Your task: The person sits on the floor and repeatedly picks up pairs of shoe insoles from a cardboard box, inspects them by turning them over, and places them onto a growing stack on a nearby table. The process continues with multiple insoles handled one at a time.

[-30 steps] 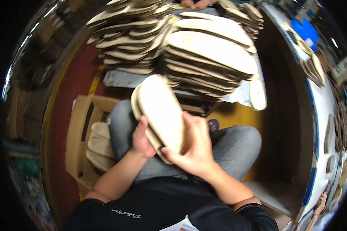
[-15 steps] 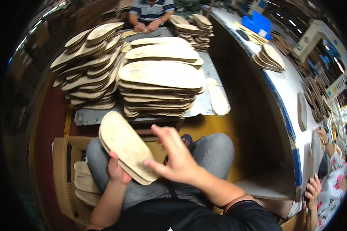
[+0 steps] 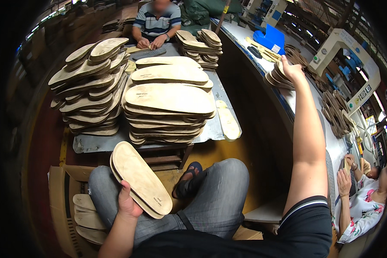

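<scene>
- While the left hand [image 3: 127,202] grips a small stack of tan insoles [image 3: 141,178] from underneath, resting over the left thigh, the right hand [image 3: 293,69] is stretched far out to the right-side table [image 3: 331,142].
- Left hand: closed around the heel end of the held insoles, thumb on the edge. Looks like two or three pieces kept flush; propping them on the leg probably lets one hand carry them.
- Right hand: fingers curled onto a fanned pile of darker soles [image 3: 278,75] at the edge of that table. It touches the pile; whether it has actually clamped a piece, cannot tell.
- Ahead of the knees: low metal table [image 3: 94,144] loaded with two tall insole stacks, left stack [image 3: 88,88] splayed, centre stack [image 3: 170,105] neater. One loose insole [image 3: 228,122] lies at its right edge.
- Cardboard box [image 3: 60,198] by the left leg holds more insoles [image 3: 88,217], within easy drop of the left hand.
- Sandalled foot [image 3: 189,178] shows between the legs.
- Another person in a striped shirt [image 3: 155,23] sits at the far end; a third person in a floral top [image 3: 365,202] sits low at right.
- Versus half a second ago: the right hand was on the held insoles together with the left; it has let go and swung out to the right table. Left hand's hold looks unchanged, and the head has tipped up, showing more of the room.
</scene>
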`<state>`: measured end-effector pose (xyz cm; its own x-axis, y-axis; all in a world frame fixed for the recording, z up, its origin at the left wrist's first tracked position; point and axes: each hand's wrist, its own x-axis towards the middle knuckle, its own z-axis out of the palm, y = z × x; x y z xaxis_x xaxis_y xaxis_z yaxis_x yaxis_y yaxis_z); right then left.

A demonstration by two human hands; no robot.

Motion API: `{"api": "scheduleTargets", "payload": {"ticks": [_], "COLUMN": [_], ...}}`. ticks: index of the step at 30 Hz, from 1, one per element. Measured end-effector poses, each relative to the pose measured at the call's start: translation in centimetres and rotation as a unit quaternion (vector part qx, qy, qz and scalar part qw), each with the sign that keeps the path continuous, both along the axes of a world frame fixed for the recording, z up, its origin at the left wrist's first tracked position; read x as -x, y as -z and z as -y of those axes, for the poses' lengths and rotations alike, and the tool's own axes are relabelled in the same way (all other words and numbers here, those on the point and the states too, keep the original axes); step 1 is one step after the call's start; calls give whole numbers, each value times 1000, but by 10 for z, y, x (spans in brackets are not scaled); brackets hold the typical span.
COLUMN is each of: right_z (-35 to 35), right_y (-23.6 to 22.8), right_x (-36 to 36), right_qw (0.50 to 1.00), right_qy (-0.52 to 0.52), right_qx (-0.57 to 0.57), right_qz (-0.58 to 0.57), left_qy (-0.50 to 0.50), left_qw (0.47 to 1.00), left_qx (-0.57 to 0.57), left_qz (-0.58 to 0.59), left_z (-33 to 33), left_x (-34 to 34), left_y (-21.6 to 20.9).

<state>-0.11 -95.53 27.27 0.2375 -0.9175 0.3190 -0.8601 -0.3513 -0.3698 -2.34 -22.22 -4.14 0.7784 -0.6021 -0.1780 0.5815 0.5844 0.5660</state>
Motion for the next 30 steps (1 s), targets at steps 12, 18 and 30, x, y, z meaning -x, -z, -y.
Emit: {"api": "scheduleTargets", "payload": {"ticks": [12,18,30], "right_z": [47,1,-54], "right_y": [-43,-71,-84], "right_x": [-13,25,25], "right_qw": [963,960,939], "right_qy": [-90,27,40], "right_qx": [-227,-268,-262], "right_qz": [-117,-71,-218], "left_qy": [-33,-14,-11], "left_qw": [999,1000,1000], "left_qx": [-7,1,8], "left_qz": [2,-11,-21], "left_z": [-1,6,5], "left_x": [-1,3,2], "left_y": [11,17,8]}}
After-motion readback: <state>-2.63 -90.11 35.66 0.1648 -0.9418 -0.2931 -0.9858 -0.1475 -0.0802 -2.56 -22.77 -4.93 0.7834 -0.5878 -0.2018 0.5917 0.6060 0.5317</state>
